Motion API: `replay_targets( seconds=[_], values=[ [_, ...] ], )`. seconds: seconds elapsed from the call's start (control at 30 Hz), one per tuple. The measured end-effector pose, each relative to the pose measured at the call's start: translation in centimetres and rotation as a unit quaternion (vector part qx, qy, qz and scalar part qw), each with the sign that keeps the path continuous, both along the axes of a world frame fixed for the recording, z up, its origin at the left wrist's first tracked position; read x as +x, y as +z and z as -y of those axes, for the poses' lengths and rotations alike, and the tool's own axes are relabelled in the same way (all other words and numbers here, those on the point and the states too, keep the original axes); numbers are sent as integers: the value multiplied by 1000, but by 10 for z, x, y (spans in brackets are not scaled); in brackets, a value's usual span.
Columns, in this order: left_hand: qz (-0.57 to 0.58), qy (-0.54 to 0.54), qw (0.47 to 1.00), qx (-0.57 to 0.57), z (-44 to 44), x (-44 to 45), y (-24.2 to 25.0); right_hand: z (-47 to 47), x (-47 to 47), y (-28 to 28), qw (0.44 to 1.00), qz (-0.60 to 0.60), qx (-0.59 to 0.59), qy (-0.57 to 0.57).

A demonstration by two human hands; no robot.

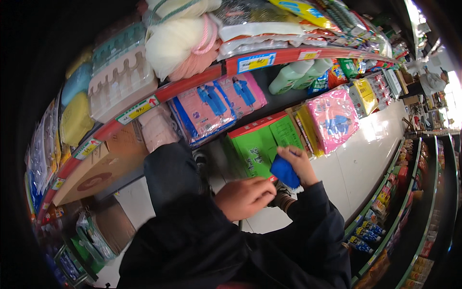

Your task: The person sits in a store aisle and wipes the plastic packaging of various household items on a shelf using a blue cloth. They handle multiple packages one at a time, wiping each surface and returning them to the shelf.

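In my right hand [297, 162] is a bunched blue cloth [285, 170], gripped between thumb and fingers. My left hand [247, 198] hovers just left of it, blurred, with its fingers curled in. Nothing shows in that hand, though its palm is hidden. Beyond both hands a bright green carton [254, 148] with a red edge stands on the floor, bearing writing. Next to the carton, packs in pink clear-wrapped plastic [334, 119] picture a blue raincoat. More pink raincoat packs [205, 108] lie on the lower shelf ahead.
A red-edged shelf [187, 81] curves across the front, holding plastic racks [122, 85] and bath puffs [177, 45]. Below it stand a cardboard box [104, 166] and green bottles [290, 77]. Stocked green-edged shelves [382, 188] rise on the right. A person [431, 83] is far off.
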State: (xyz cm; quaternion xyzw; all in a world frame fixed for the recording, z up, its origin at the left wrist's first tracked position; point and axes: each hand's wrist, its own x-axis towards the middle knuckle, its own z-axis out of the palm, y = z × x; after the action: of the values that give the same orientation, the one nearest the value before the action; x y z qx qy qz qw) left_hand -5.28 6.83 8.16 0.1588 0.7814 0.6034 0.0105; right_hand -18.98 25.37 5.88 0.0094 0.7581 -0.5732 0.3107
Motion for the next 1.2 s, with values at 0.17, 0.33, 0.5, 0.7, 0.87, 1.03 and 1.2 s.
replay_targets(
  seconds=[0.17, 0.33, 0.5, 0.7, 0.87, 1.03, 1.2],
  values=[
    [12, -169, 902, -396, 30, -61, 10, 79, -58, -16, 991, 46, -93, -81],
    [82, -154, 838, -517, 29, -77, -58, 118, -133, -95, 994, 13, -56, -93],
    [72, -184, 843, -500, 11, -85, -48, 87, -242, -215, 929, -202, 299, 76],
    [51, -88, 835, -540, 4, -72, -53, 106, -261, -264, 896, -198, 325, 230],
    [41, -85, 845, -527, 2, -71, -56, 117, -248, -275, 870, -270, 375, 170],
    [27, -74, 836, -542, 0, -73, -55, 119, -238, -253, 880, -208, 405, 139],
    [24, -80, 834, -545, -2, -75, -49, 134, -235, -254, 872, -189, 427, 147]
  ],
)
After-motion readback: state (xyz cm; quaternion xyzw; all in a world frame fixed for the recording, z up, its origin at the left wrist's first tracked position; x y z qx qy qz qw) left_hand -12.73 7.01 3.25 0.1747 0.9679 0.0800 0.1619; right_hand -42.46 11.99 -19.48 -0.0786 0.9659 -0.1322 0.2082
